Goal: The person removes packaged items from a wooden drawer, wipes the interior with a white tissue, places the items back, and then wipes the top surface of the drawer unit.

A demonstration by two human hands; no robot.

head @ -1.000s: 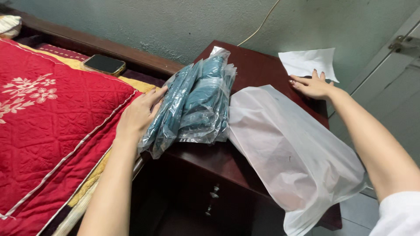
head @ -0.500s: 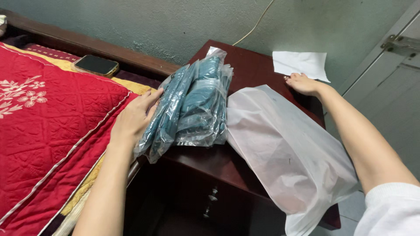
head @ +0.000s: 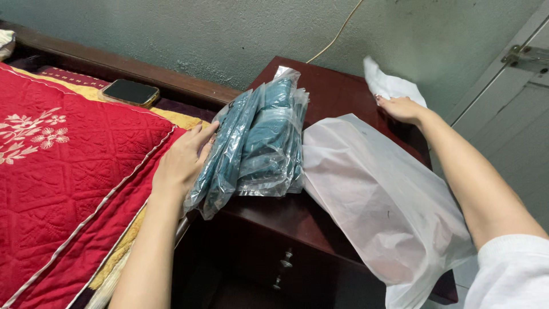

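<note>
Left hand (head: 184, 160), fingers flat and together, braces upright clear-bagged teal garments (head: 257, 137) at the nightstand's (head: 331, 91) bedside edge, while right hand (head: 403, 109) pinches a lifting white paper sheet (head: 389, 84) beside a translucent white bag (head: 377, 200).

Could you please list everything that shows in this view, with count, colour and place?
clear packets of teal cloth: several in a stack, count unclear, on the cabinet's left part
white plastic bag: one, translucent, lying over the cabinet's right front edge
white paper sheet: one, lifted at the cabinet's far right corner
cabinet: one, dark red-brown wood, with drawer knobs below
phone: one, dark with a gold rim, on the bed's edge
red quilt: one, with flower stitching, on the bed
cord: one, pale, on the wall
door: one, grey, far right
left hand: flat against the stack's side
right hand: gripping the paper sheet
</note>
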